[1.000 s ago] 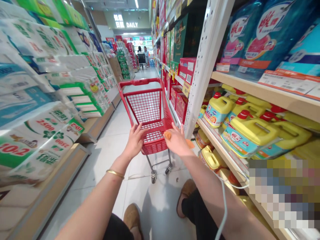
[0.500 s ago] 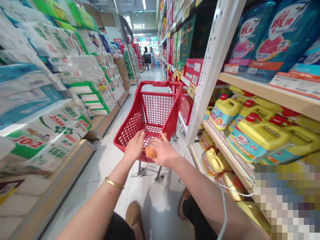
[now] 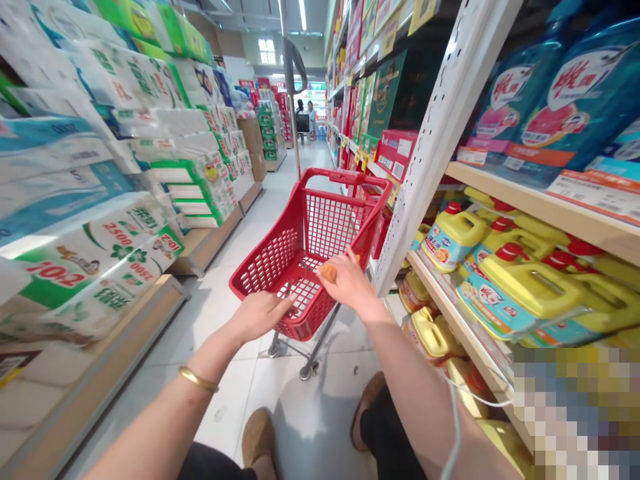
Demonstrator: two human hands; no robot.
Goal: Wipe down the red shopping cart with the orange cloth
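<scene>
A red shopping cart stands on the floor before me, its basket showing no goods and turned a little to one side. My left hand is at the near left rim of the basket, thumb apart from the fingers, with nothing visible in it. My right hand is closed round a crumpled orange cloth at the near right side of the basket. A gold bangle is on my left wrist.
Stacked tissue packs line the left side. On the right, a white shelf post stands close to the cart, beside shelves of yellow jugs and blue bottles. A white cable crosses my right arm. Two people are far down the aisle.
The cart has swung, its far end moving right toward the shelf post. My hands have moved apart, the left one down and left, the right one up and right with the orange cloth.
</scene>
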